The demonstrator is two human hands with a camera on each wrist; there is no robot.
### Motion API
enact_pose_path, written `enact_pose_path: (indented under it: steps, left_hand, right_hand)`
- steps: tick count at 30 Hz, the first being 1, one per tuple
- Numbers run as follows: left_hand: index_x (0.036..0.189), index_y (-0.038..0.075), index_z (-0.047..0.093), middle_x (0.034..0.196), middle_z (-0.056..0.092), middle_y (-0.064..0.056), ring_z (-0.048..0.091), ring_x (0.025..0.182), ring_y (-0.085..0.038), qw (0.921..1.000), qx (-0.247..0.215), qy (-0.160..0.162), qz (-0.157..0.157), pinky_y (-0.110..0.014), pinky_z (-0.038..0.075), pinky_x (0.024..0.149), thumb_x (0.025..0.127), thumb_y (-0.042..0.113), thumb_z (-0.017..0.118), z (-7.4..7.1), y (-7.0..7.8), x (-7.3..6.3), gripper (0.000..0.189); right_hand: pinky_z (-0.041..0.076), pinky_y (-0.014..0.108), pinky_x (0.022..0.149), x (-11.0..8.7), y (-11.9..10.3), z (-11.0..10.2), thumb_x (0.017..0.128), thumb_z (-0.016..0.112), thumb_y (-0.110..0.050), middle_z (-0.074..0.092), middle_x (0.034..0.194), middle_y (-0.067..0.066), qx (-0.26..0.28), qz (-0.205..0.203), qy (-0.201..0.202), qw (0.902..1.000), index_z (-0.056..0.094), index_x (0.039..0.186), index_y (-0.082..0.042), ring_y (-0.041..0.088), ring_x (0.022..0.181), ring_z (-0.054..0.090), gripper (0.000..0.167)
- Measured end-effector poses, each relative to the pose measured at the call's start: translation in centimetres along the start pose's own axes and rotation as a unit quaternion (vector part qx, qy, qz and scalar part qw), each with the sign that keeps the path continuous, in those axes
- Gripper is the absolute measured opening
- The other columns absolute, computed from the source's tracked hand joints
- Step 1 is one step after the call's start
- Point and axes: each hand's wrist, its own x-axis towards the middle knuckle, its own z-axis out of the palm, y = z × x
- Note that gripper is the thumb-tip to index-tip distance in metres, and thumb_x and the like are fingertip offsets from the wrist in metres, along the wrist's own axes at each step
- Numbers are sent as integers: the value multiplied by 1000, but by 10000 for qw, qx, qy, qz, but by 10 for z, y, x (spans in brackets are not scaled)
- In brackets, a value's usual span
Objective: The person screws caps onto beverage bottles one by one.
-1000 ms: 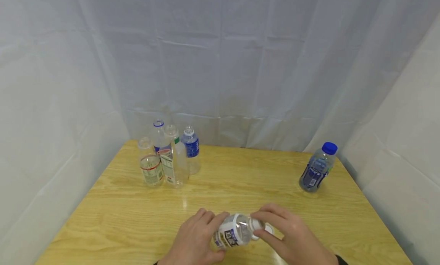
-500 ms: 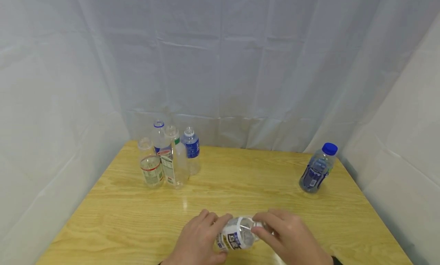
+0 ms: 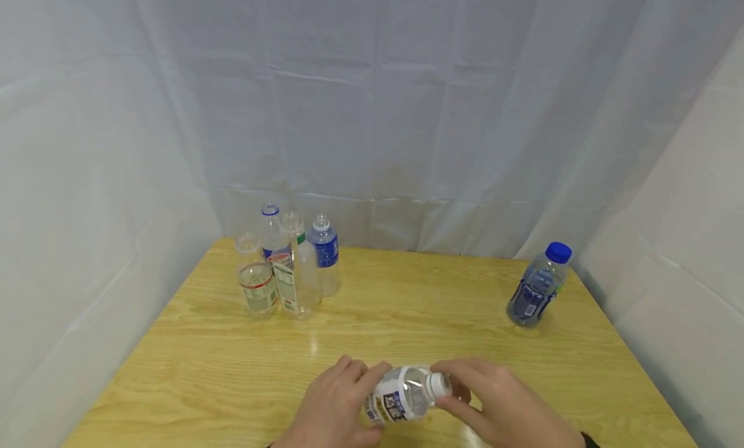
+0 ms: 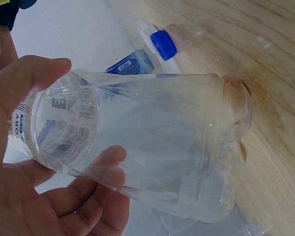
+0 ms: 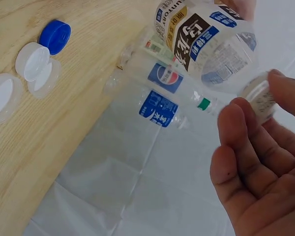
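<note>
A clear plastic bottle [image 3: 414,391] with a white, dark-lettered label lies tilted over the near part of the table, its neck to the right. My left hand [image 3: 337,403] grips it round the label; in the left wrist view, thumb and fingers wrap the bottle [image 4: 162,142] from both sides, its base free. At the neck, my right hand [image 3: 485,396] has its fingers on the white bottle cap [image 3: 440,385]. The right wrist view shows the cap [image 5: 259,98] between thumb and fingertips, at the bottle's mouth end.
Several uncapped clear bottles [image 3: 293,274] stand together at the back left. A blue-capped bottle [image 3: 531,290] stands at the right. Loose caps lie on the table [image 5: 54,123], including a blue cap [image 5: 55,37] and white caps [image 5: 33,61].
The right fingers have shifted around the neck, and the white cap, covered half a second ago, shows again. The bottle has moved slightly right since the first frame. The left hand keeps its grip.
</note>
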Motion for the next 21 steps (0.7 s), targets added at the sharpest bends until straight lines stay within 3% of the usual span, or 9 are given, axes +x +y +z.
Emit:
enact_pose_path:
  steps: [3,6,10,13,17,21]
  left_hand:
    - [139,24,55,103,62,7,53,92,-7,9999,-102,-95,-57,-22,49,70,68,42,86,-1,1,1,80]
    - [140,25,55,103,63,7,55,93,-8,9999,-116,-76,-39,-23,50,71,68,42,87,-1,3,1,81]
    - [140,24,55,103,65,7,56,93,-8,9999,-93,-5,38,-23,52,74,67,41,89,-1,6,1,82]
    - [139,23,56,103,65,7,56,93,-8,10000,-74,-14,53,-23,52,74,67,41,89,-1,7,1,82]
    - [140,24,55,103,64,7,55,93,-7,9999,-84,-141,-23,-23,52,74,68,42,88,-2,7,2,81]
    - [139,24,55,104,64,7,55,93,-8,9997,-86,-199,-86,-24,52,73,69,44,87,-2,5,2,80]
  right_hand:
    - [45,17,55,0,-2,3,99,59,-45,54,82,-20,-127,147,91,9998,65,118,-24,-7,68,47,29]
    - [39,12,50,1,-2,8,97,64,-41,47,72,-21,-555,-211,583,9965,65,101,-23,-8,60,40,18]
    - [29,6,48,3,0,15,91,73,-37,39,64,-24,-1233,-711,1382,9801,59,82,-25,-12,54,31,21]
    - [26,4,48,4,1,18,89,75,-38,37,62,-26,-1431,-757,1623,9734,55,76,-26,-12,53,28,27]
    - [28,8,48,4,2,18,91,72,-42,38,62,-25,-1396,-483,1480,9779,59,78,-26,-11,52,29,25]
    - [39,11,52,1,3,15,88,75,-43,54,74,-24,-1251,-477,1489,9797,69,102,-25,-10,61,43,24]
